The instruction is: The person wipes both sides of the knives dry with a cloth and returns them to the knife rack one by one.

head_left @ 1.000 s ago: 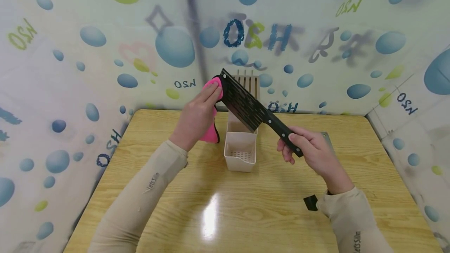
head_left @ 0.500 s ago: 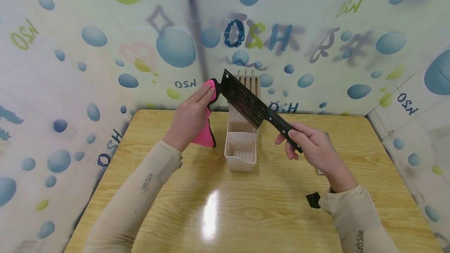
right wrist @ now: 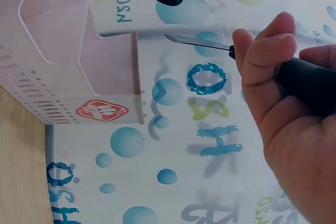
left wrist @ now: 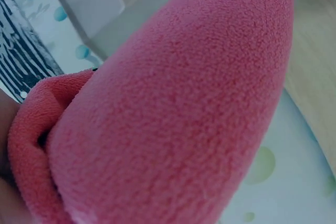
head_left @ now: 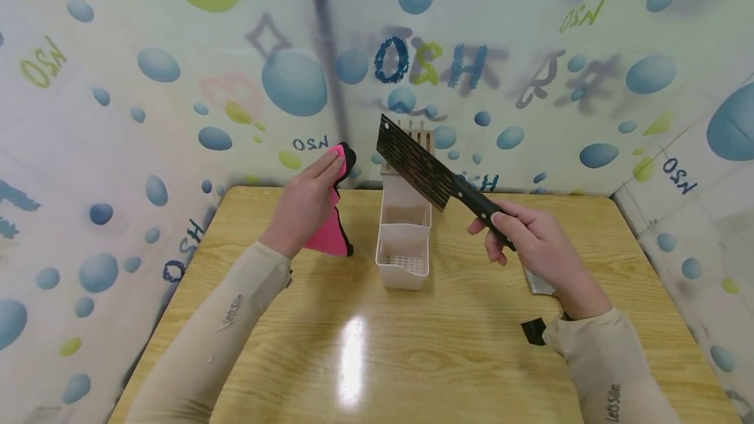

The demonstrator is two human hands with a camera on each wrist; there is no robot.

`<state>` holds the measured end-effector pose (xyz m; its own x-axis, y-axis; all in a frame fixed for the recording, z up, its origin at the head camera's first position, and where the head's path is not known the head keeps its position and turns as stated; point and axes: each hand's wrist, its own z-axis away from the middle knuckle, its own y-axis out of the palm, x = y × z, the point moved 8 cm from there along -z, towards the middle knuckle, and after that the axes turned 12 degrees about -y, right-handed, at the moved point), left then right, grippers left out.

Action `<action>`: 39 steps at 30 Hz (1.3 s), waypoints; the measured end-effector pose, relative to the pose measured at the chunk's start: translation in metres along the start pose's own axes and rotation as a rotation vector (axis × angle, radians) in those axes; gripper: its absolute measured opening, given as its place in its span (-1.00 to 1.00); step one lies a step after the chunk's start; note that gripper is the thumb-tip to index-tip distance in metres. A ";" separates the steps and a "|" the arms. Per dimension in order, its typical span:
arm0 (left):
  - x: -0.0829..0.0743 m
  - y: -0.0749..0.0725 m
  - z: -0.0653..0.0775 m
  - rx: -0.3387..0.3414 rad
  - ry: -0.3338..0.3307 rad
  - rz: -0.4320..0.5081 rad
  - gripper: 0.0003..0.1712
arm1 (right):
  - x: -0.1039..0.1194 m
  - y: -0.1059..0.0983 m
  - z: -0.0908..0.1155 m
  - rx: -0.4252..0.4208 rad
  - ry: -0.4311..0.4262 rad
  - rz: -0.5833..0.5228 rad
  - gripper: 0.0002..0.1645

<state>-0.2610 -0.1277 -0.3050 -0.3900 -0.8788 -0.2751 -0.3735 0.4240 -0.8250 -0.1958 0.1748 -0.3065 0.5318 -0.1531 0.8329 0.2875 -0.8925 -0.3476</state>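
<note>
My right hand grips the black handle of a kitchen cleaver, whose dark streaked blade points up and to the left in the head view. Seen from the right wrist, the blade shows nearly edge-on, beyond curled fingers. A pink cloth with black edging hangs from my left hand, pinched at its top. That cloth fills most of the left wrist view and looks fuzzy. Cloth and blade are apart. Behind and below the blade stands a pale knife and utensil holder with front compartments and a slotted back.
A flat grey object lies on the wooden table, partly hidden by the right hand. Beside the right sleeve is a small black piece. A patterned wall covering rises behind the table's back edge.
My left hand has drawn the cloth away from the blade tip, down and to the left. The right hand and cleaver have shifted slightly right.
</note>
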 end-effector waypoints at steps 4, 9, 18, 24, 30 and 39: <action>0.010 0.005 0.005 0.016 -0.018 0.012 -0.39 | 0.003 -0.004 -0.001 -0.010 -0.016 0.014 -0.58; 0.023 0.012 0.013 0.051 -0.050 0.002 -0.39 | 0.005 -0.007 -0.001 -0.032 -0.030 0.030 -0.59; 0.043 0.036 0.033 0.092 -0.053 -0.054 -0.38 | 0.004 -0.012 0.000 -0.055 -0.010 0.047 -0.59; 0.050 0.055 0.042 0.175 -0.073 -0.073 -0.31 | 0.004 -0.017 0.001 -0.087 0.009 0.068 -0.60; 0.057 0.075 0.050 0.303 -0.118 -0.107 -0.27 | 0.003 -0.020 0.000 -0.090 0.039 0.106 -0.59; 0.063 0.097 0.056 0.403 -0.142 -0.145 -0.35 | 0.005 -0.025 -0.003 -0.119 0.044 0.129 -0.60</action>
<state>-0.2745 -0.1547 -0.4305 -0.2277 -0.9561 -0.1847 -0.0469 0.2002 -0.9786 -0.2027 0.1951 -0.2923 0.5224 -0.2857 0.8034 0.1213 -0.9077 -0.4017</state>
